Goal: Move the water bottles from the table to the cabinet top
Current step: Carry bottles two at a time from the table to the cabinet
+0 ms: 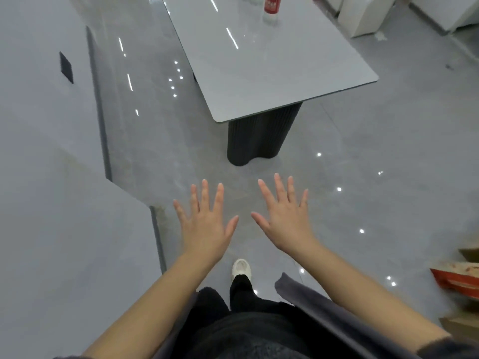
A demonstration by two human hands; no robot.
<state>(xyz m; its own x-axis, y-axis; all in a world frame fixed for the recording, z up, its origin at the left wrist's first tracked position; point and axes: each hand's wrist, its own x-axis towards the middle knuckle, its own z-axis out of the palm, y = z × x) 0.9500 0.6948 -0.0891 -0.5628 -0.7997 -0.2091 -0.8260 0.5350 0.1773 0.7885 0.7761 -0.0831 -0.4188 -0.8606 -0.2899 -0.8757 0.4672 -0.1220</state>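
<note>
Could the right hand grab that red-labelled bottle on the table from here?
Probably not yet. The right hand hovers over the floor, short of the table, and the bottle stands far along its top. Nothing blocks the way; stepping closer should do.

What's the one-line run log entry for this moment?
stage: pre-grasp | left hand: open, empty | right hand: open, empty | red-label bottle: upright on table, far end

A glossy grey tiled floor (363, 141) reflects small points of ceiling light. On the left a grey wall (39, 125) carries a dark baseboard (99, 112) and 1 black square plate (66, 67). Near the bottom, 1 white shoe (241, 268) shows below a dark trouser leg (241, 288). An orange-red box (458, 278) lies at the near right edge.
</note>
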